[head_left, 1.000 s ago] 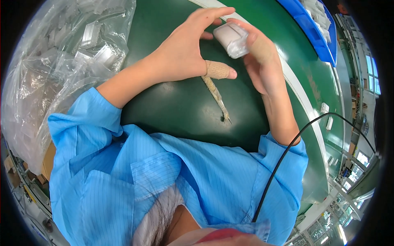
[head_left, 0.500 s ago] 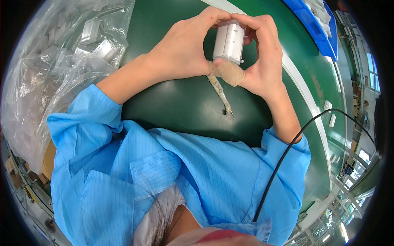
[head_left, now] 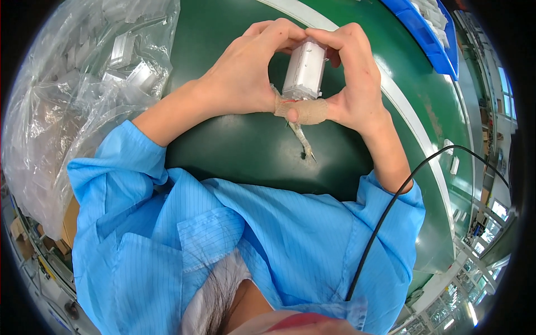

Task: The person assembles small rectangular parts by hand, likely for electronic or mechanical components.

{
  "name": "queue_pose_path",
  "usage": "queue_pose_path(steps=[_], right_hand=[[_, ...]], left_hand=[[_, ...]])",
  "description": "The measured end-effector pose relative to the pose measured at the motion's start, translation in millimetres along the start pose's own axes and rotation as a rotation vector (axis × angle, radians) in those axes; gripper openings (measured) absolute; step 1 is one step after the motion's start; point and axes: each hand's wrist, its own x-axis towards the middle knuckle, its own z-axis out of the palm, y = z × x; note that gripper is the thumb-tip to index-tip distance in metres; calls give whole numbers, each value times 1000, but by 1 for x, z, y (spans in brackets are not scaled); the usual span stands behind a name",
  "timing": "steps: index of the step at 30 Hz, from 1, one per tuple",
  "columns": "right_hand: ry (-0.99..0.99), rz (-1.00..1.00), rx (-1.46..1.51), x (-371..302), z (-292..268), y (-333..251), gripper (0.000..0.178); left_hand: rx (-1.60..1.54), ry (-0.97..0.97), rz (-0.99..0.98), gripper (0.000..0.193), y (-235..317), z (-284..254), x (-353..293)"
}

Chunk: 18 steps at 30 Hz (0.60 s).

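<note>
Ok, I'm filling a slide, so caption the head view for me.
Left hand and right hand hold a white part between them above a green table, a clear bag to the left.

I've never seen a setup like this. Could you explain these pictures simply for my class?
No machine here, just a person working bare-handed. Every picture comes from one wide fisheye camera on the head, looking down, so straight edges bend. The left hand and right hand hold a white boxy part, fingers at its far end, wrapped thumbs at the nearer end. A thin wrapped tool sticks out beneath; whether it touches the green table is unclear. On the left lies a clear bag of white parts; upper right, a blue tray of white pieces.
</note>
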Motion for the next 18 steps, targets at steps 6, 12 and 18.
queue_pose_path(steps=[6, 12, 18], right_hand=[[-13, -51, 12, -1, -2, 12, 81], [-38, -50, 77, 4, -1, 19, 71], [26, 23, 83, -2, 8, 17, 69]], left_hand=[[106, 40, 65, 77, -1, 5, 0], [240, 96, 19, 75, -3, 4, 2], [310, 141, -33, 75, 6, 10, 2]])
